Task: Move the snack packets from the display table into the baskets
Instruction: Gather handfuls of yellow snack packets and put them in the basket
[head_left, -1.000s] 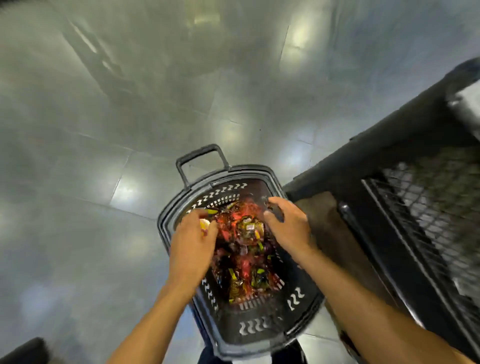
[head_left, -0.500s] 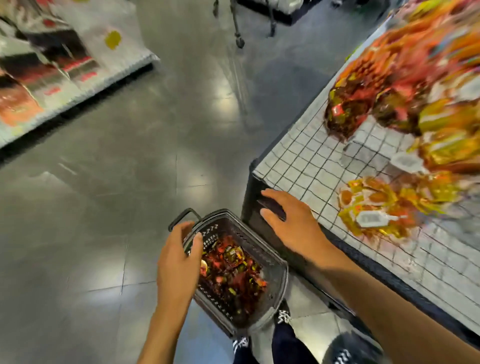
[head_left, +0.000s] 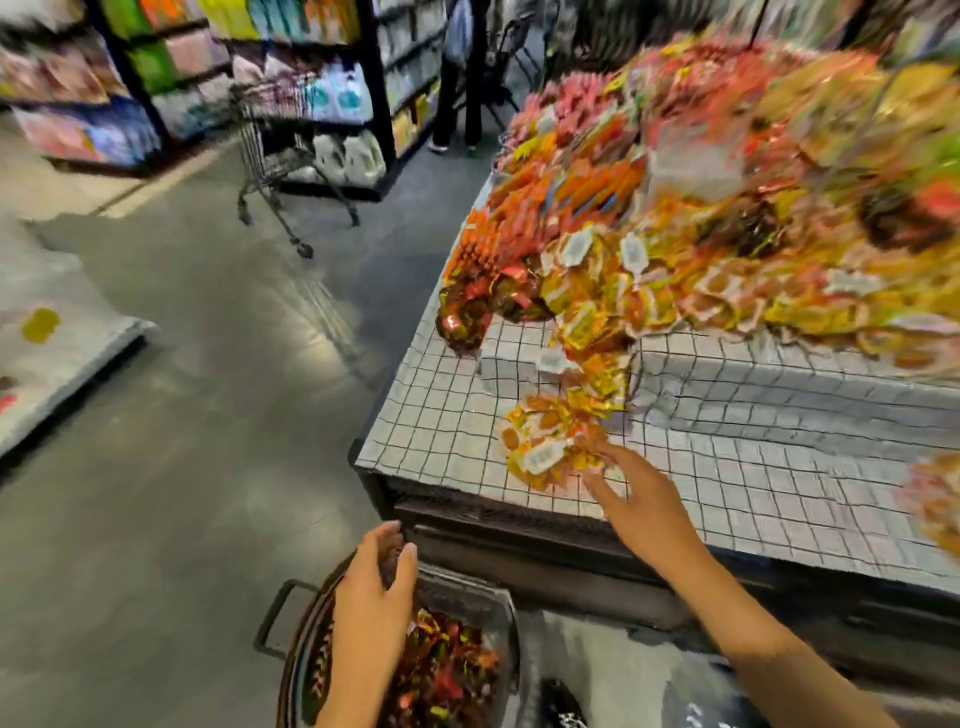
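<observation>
In the head view, the basket (head_left: 291, 670) on the floor already held a heap of red packets (head_left: 447, 670), yet a large pile of snack packets (head_left: 675, 218) lay unmoved on the surface (head_left: 753, 467). The right hand (head_left: 641, 499) reached with spread, empty fingers for the nearest yellow cluster (head_left: 550, 441). The left hand (head_left: 374, 587) hovered loose and empty over the basket. The white labels (head_left: 543, 458) were too blurred to read.

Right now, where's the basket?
Head view, bottom centre: the basket sits on the floor beside the near corner of the display table, under the left hand.
</observation>
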